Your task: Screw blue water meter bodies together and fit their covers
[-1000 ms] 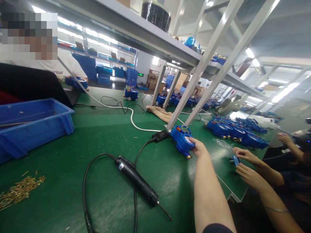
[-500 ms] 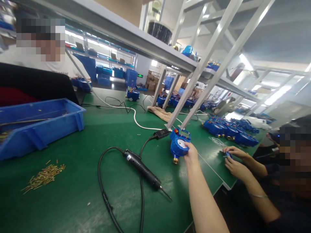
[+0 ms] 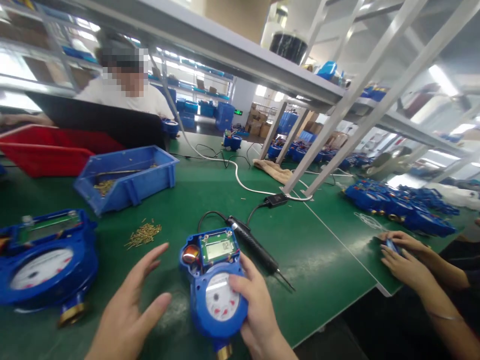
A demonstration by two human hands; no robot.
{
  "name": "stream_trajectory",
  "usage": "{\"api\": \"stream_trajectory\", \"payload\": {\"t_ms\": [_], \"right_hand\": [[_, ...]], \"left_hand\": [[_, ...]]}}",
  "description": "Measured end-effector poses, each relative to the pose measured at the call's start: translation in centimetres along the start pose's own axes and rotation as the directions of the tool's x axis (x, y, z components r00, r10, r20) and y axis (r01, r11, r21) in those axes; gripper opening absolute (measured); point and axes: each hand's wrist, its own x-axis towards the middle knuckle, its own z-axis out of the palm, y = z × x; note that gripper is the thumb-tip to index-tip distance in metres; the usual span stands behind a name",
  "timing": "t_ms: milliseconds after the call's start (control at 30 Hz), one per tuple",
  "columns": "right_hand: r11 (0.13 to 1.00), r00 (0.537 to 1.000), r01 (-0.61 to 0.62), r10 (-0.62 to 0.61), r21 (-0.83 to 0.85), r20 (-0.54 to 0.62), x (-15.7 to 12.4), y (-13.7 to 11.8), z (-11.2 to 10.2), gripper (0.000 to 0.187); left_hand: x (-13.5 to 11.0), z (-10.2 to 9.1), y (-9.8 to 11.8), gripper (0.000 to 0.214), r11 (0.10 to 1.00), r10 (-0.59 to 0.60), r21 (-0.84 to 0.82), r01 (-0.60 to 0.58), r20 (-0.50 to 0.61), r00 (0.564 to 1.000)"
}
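Observation:
My right hand (image 3: pixel 258 305) grips a blue water meter (image 3: pixel 219 295) by its right side, with the thumb on the white dial. The meter's top is uncovered, showing a green circuit board with a small display (image 3: pixel 218 248); a brass pipe end points down toward me. To its left, my left hand (image 3: pixel 131 300) is open, fingers apart, not touching the meter. A second blue water meter (image 3: pixel 48 265) lies at the far left with its board exposed. Behind the held meter rests a black electric screwdriver (image 3: pixel 253 242), its bit pointing right. A pile of brass screws (image 3: pixel 144 234) lies beyond my left hand.
A blue bin (image 3: pixel 150 175) with screws and a red bin (image 3: pixel 48 150) stand at the back left. White shelf posts (image 3: pixel 337 115) rise mid-table by a black adapter (image 3: pixel 275 200). Several meters (image 3: pixel 397 205) and a co-worker's hands (image 3: pixel 405 255) are at right. Another person sits opposite.
My right hand has brought the water meter leftward and closer to me. My left hand has come into view, open. The view has turned left, showing the second meter and the red bin.

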Motion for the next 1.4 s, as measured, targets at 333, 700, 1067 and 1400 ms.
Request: {"api": "stream_trajectory", "payload": {"t_ms": [333, 700, 1067, 1400], "right_hand": [[0.993, 0.991, -0.115, 0.116, -0.026, 0.063, -1.2, 7.1, 3.4, 0.086], [0.838, 0.938, -0.006, 0.193, -0.545, 0.287, 5.0, 1.0, 4.6, 0.067], [0.66, 0.895, -0.002, 0.336, -0.751, 0.292, 6.3, 0.7, 7.7, 0.05], [0.437, 0.94, 0.194, 0.173, -0.878, 0.294, 6.0, 1.2, 8.6, 0.034]], "left_hand": [[1.9, -2.2, -0.8, 0.071, 0.957, -0.146, -0.218, 0.192, 0.209, 0.967], [2.3, -2.6, -0.8, 0.066, 0.942, -0.156, -0.259, 0.215, 0.229, 0.961], [2.3, -2.5, -0.9, 0.068, 0.948, -0.164, -0.227, 0.222, 0.246, 0.955], [2.5, -2.4, -0.7, 0.064, 0.973, -0.131, -0.161, 0.164, 0.195, 0.972]]}}
